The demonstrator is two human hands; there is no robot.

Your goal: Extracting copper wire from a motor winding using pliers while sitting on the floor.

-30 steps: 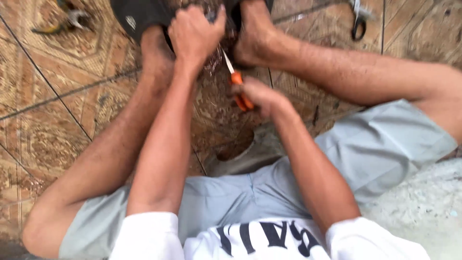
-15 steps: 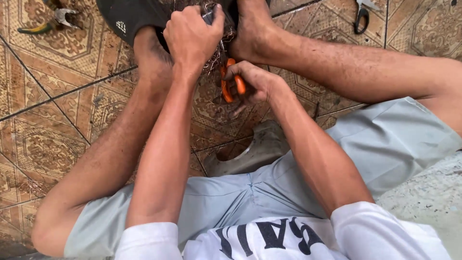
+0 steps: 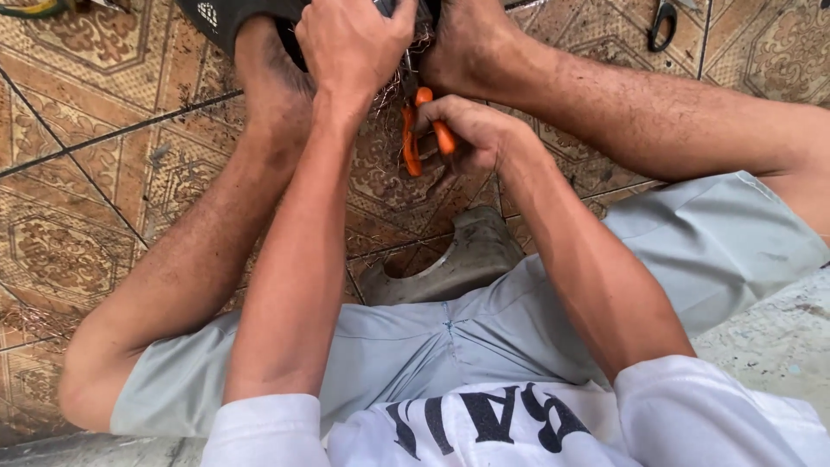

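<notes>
My right hand (image 3: 471, 130) grips the orange handles of a pair of pliers (image 3: 410, 138), whose jaws point up into a tangle of thin wire strands (image 3: 393, 91) between my feet. My left hand (image 3: 354, 43) is closed over a dark object at the top edge; what it holds is mostly hidden. My bare feet (image 3: 268, 69) press against that object from both sides. I sit low, knees spread, in light grey shorts.
Patterned brown floor tiles (image 3: 78, 216) lie all around. A grey stool edge (image 3: 458, 259) shows under my legs. Black-handled scissors (image 3: 664, 22) lie at the upper right, and a yellow-green tool (image 3: 35, 9) at the upper left corner.
My right hand has brought the pliers up from lower down toward the wire between my feet. The left hand stays on the dark object.
</notes>
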